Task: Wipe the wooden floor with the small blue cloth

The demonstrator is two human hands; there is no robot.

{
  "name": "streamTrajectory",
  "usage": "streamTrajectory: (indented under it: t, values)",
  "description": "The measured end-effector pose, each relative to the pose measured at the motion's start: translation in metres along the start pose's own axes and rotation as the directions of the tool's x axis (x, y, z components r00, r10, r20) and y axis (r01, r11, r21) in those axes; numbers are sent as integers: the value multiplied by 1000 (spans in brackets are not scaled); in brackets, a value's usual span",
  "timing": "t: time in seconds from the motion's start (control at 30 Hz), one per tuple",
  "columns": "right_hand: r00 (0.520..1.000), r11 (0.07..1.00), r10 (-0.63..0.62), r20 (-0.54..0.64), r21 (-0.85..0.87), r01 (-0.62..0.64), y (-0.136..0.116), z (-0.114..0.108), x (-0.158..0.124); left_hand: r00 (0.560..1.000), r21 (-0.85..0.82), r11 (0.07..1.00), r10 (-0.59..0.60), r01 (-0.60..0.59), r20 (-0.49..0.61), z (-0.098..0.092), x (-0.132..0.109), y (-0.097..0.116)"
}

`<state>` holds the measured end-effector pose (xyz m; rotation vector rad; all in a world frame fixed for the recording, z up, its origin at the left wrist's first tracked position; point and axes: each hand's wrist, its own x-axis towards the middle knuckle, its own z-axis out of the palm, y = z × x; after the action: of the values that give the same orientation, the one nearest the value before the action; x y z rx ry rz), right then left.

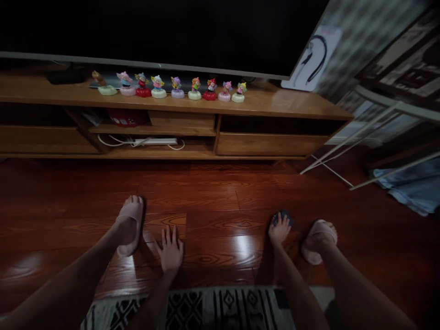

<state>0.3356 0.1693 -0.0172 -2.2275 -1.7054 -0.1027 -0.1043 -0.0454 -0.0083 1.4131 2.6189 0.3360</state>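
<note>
My left hand (170, 250) lies flat on the dark red wooden floor (220, 201), fingers spread, holding nothing. My right hand (279, 228) reaches down to a small dark object (283, 215) on the floor, fingers curled over its near edge. My legs stretch forward on either side, each foot in a pale pink slipper: the left slipper (130, 222) and the right slipper (318, 238).
A long low wooden TV cabinet (275, 103) runs across the back under a big dark screen, with a row of several small figurines (176, 87) on top. A patterned rug (220, 307) lies at the near edge. White metal rack legs (343, 146) and blue cloth (412, 188) are at right.
</note>
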Motion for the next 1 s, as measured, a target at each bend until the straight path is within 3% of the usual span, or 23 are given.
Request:
streamTrajectory:
  t: [0.13,0.2,0.27,0.37,0.47,0.57,0.6,0.63,0.67,0.7,0.77,0.87,0.93,1.0]
  values:
    - [996,990,-53,65,132,45,-61,6,-51,993,73,997,-17,26,-115,-13,-10,14]
    - [975,965,-189,113,207,162,-101,4,-85,990,93,996,0,13,-144,-19,-10,18]
    - [915,904,-373,157,286,319,-138,-1,-125,988,99,995,14,1,-154,-22,-11,20]
    - [736,737,-648,194,402,543,-178,-10,-189,988,92,996,15,-1,-153,-23,-12,21]
    - [514,543,-832,206,489,683,-186,-20,-230,987,93,996,17,-2,-162,-21,-13,21]
    - [302,388,-921,245,542,745,-164,-28,-225,987,99,995,8,8,-162,-19,-12,22]
    - [262,368,-928,264,547,752,-151,-30,-213,987,102,995,2,14,-158,-19,-11,22]
    - [256,375,-924,284,539,754,-135,-31,-198,988,104,994,-3,19,-152,-18,-11,22]
    - [289,410,-909,302,517,751,-116,-32,-180,989,105,994,-6,21,-145,-18,-10,22]
    - [357,472,-879,315,480,739,-95,-33,-160,990,103,994,-6,20,-138,-17,-10,22]
    - [560,640,-769,309,373,672,-48,-34,-124,992,89,996,-9,20,-126,-16,-9,22]
    - [846,874,-483,226,187,449,20,-35,-86,992,61,998,-16,23,-122,-15,-9,21]
    - [947,957,-286,146,93,275,48,-33,-78,992,51,998,-15,21,-127,-14,-9,21]
    - [989,991,-130,68,38,127,55,-27,-83,991,47,999,-15,21,-135,-13,-9,21]
